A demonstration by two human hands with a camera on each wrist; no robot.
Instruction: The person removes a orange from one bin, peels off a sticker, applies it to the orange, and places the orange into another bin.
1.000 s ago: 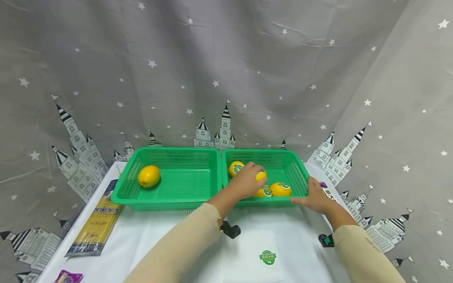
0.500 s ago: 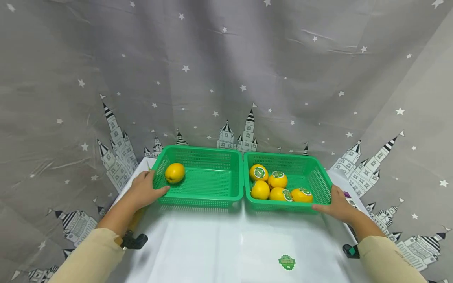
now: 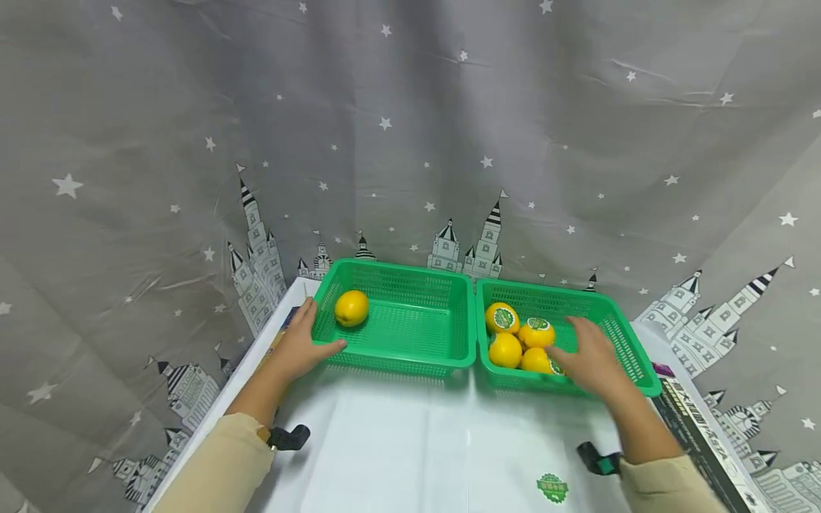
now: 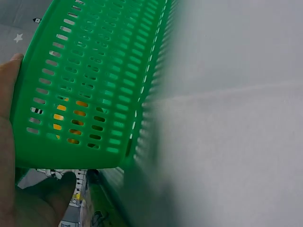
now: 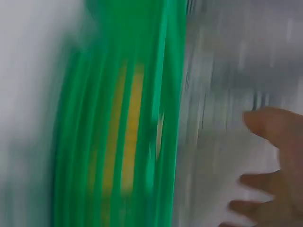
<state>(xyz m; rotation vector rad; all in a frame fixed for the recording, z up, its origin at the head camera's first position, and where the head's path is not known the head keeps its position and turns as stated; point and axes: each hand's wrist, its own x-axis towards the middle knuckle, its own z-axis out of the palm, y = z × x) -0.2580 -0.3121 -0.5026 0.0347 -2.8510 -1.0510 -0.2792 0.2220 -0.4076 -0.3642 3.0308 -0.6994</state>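
Note:
In the head view, my left hand point(image 3: 297, 350) lies at the front-left corner of the left green plastic basket point(image 3: 417, 328), thumb along the front rim and fingers extended up the side. One orange point(image 3: 351, 308) sits in that basket; the left wrist view shows it through the slots. My right hand point(image 3: 593, 360) hovers over the front of the right green basket point(image 3: 577, 303), fingers spread and holding nothing. Several oranges with green stickers point(image 3: 502, 318) are clustered at that basket's left end. The hand may hide another. Motion blurs the right wrist view.
Both baskets stand side by side on a white-covered table point(image 3: 410, 442). A dark box with white lettering point(image 3: 699, 438) lies along the right edge. One loose green sticker point(image 3: 552, 488) is on the cloth. A grey castle-print curtain point(image 3: 410, 142) hangs behind.
My left hand has left an orange in the right basket and moved to the left basket's corner. My right hand has come off the right basket's corner and shifted inward. The head view has turned left.

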